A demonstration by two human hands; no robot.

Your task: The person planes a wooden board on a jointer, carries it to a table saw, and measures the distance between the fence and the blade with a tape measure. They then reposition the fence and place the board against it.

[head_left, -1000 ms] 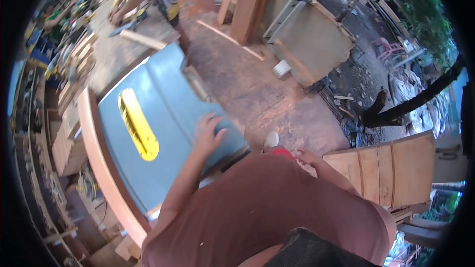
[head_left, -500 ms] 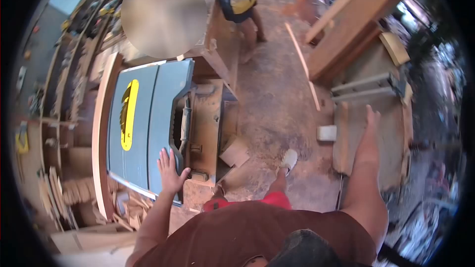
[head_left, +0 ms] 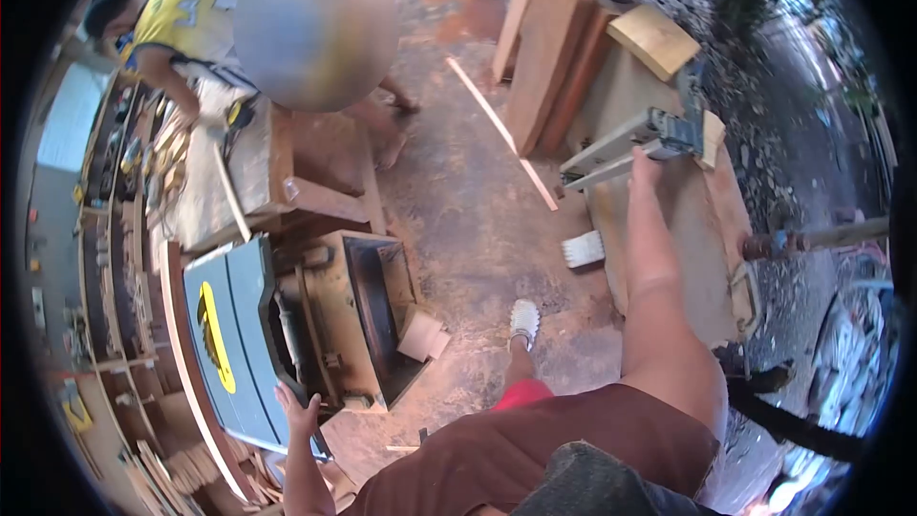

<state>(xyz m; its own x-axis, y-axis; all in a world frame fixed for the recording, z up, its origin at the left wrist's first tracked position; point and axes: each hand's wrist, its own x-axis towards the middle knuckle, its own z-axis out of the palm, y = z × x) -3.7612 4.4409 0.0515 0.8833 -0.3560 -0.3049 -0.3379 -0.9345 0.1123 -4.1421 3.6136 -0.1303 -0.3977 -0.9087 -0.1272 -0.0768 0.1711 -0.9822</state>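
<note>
Grey straight metal bar (head_left: 611,144) looks stiff, heavy, best gripped mid-length; right hand (head_left: 648,168) shows no clear grip, left hand (head_left: 300,415) spreads wide.

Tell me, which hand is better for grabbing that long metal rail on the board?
Probably the right hand: that arm is stretched out, with its fingers at the metal rail. The left hand is far across, at the blue saw table's edge.

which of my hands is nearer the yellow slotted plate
Your left hand, at the flat blue-grey table around the plate; your right hand is by the grey metal rail.
</note>
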